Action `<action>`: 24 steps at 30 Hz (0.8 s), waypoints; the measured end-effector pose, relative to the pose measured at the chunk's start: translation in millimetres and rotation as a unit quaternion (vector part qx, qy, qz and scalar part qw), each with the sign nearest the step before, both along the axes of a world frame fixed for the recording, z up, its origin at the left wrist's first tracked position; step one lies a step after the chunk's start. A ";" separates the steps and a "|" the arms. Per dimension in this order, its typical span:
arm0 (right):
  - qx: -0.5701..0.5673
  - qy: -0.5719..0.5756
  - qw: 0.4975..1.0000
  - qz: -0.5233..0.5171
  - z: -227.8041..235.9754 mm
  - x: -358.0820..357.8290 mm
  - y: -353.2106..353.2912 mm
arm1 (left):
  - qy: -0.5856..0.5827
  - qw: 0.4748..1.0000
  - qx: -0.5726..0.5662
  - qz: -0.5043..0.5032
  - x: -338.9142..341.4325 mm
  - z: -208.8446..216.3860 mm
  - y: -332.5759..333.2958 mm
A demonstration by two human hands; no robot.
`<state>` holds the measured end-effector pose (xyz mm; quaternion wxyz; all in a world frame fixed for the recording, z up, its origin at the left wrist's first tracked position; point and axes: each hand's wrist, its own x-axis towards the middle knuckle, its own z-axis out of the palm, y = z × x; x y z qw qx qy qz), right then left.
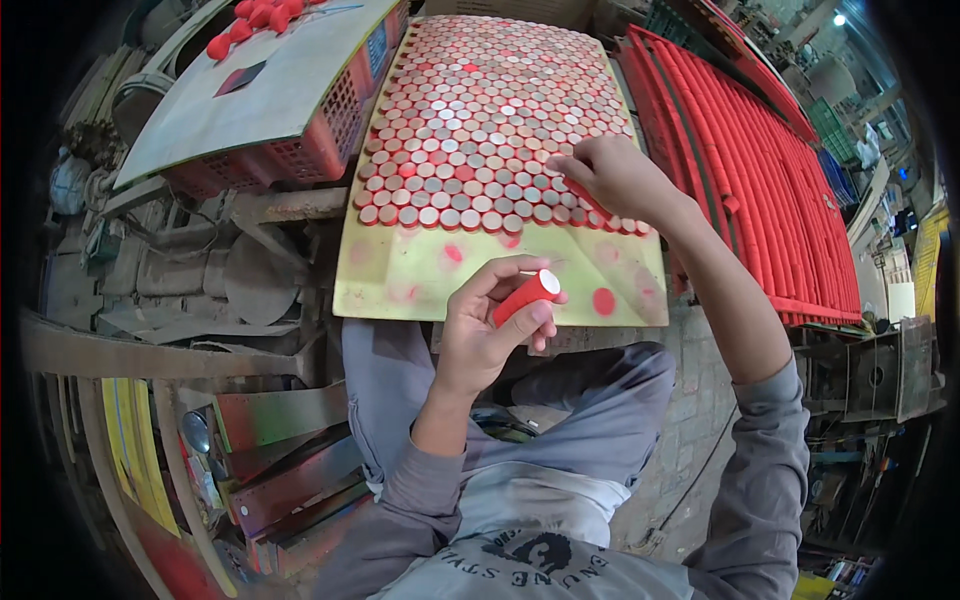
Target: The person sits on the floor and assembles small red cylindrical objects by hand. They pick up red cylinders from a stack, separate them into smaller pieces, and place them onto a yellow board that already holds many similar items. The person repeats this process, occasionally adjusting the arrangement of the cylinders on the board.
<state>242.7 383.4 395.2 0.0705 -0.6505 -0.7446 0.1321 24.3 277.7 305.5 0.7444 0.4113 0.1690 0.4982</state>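
Observation:
My left hand is closed around a red tube with a white end, tilted up in front of the board's near edge. Over the right part of the board, my right hand is closed, its thumb and forefinger drawn together. Another red tube shows slantwise below its fingers, partly hidden by the hand. Beneath lie tightly packed rows of upright red tubes with pale round ends facing up. They stand on a yellowish board, whose near strip carries red and pink stains.
To the right, long red rods lie side by side in a stack. A white panel on a red plastic crate stands left, with red round pieces at its far end. Wooden frame bars run along my left.

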 end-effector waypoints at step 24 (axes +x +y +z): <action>0.106 0.315 0.942 0.041 -1.3 -26.4 -151.0 | 0.074 0.996 0.018 0.039 5.4 -2.2 -15.4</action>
